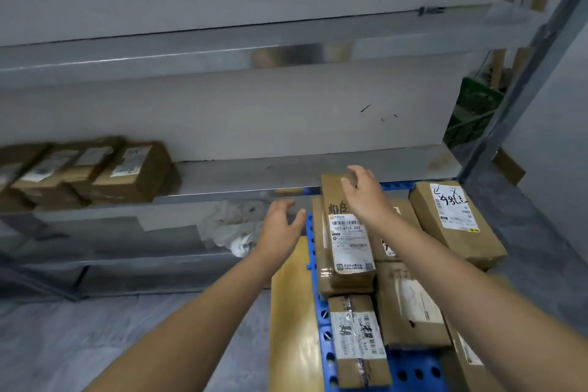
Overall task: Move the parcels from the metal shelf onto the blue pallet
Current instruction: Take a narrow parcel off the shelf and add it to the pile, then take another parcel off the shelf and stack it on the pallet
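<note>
Several brown cardboard parcels lie on the blue pallet point(413, 372) at the lower right. A long labelled parcel point(345, 251) tops the stack. My right hand point(366, 194) hovers over its far end with fingers spread, holding nothing. My left hand point(281, 226) is open just left of the pallet's edge, also empty. Another parcel point(455, 219) with handwriting lies at the pallet's far right. Several more parcels point(127, 172) sit on the metal shelf point(254, 175) at the left, blurred.
An upper shelf board point(222, 51) runs across the view. A white crumpled cloth point(235, 226) lies below the shelf. A yellow-brown sheet point(292, 312) lies beside the pallet. The shelf's grey upright point(521, 86) slants at right, with green crates point(474, 108) behind it.
</note>
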